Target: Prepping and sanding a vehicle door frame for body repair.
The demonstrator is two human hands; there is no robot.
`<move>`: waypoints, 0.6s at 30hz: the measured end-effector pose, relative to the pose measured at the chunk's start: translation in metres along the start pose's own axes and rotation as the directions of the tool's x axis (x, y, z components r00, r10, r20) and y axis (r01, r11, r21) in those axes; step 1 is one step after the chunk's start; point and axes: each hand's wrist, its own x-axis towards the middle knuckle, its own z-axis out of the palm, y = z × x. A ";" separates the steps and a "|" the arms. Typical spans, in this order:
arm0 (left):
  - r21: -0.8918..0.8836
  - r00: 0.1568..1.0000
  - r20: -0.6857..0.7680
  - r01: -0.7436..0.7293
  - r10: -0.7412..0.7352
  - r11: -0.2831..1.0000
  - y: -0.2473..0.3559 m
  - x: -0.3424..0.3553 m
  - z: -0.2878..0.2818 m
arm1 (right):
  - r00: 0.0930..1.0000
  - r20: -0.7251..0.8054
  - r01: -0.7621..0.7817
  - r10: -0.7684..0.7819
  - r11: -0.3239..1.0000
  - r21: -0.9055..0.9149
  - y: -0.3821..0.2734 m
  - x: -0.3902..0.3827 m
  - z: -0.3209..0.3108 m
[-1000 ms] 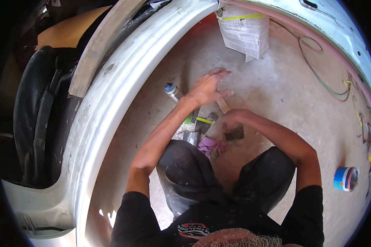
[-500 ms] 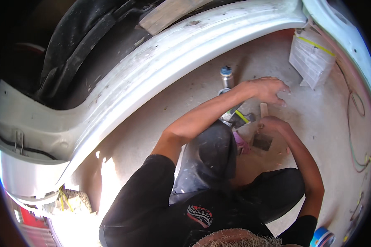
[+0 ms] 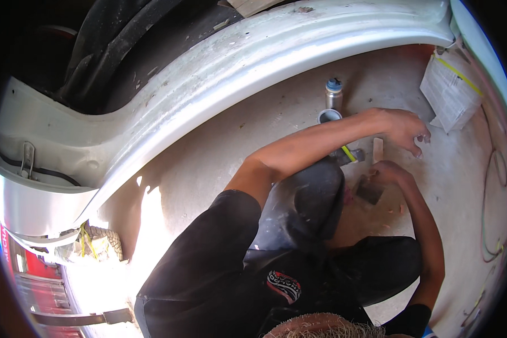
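Note:
My left hand (image 3: 405,132) reaches out over the floor at the right, fingers curled but apart, with nothing visible in it. Nearer to me, my right hand (image 3: 390,172) is closed. A pale wooden-looking strip (image 3: 378,149) sticks out past its far side, and a dark, flat, square piece (image 3: 369,191) shows on its near side. They look like the handle and blade of one scraper, though the fingers cover where they would join. Beyond my left forearm stand a silver bottle (image 3: 333,97) with a blue cap and an open can (image 3: 328,116).
A pale car body sill (image 3: 219,90) arches across the far side. A paper-wrapped piece (image 3: 450,87) with yellow-green tape is at the far right. Beside my knee lies a dark item (image 3: 352,156) with a yellow stripe. A thin hose (image 3: 483,225) runs along the right.
The view has shifted, so most surroundings sit farther right. My left hand has moved rightward, away from the can. My right hand, strip and dark square have moved slightly together.

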 end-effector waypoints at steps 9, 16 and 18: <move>-0.004 0.997 0.071 0.022 -0.022 1.000 -0.003 0.007 0.002 | 1.000 0.022 0.010 -0.010 1.000 0.029 0.002 0.008 0.004; 0.065 0.993 0.111 -0.040 0.033 0.997 0.003 0.015 0.007 | 0.994 0.094 -0.052 0.050 0.999 0.015 -0.007 0.008 -0.002; 0.085 0.991 0.136 -0.033 0.022 0.996 0.009 0.016 0.006 | 0.995 0.082 -0.054 0.052 0.998 0.029 -0.011 0.007 -0.004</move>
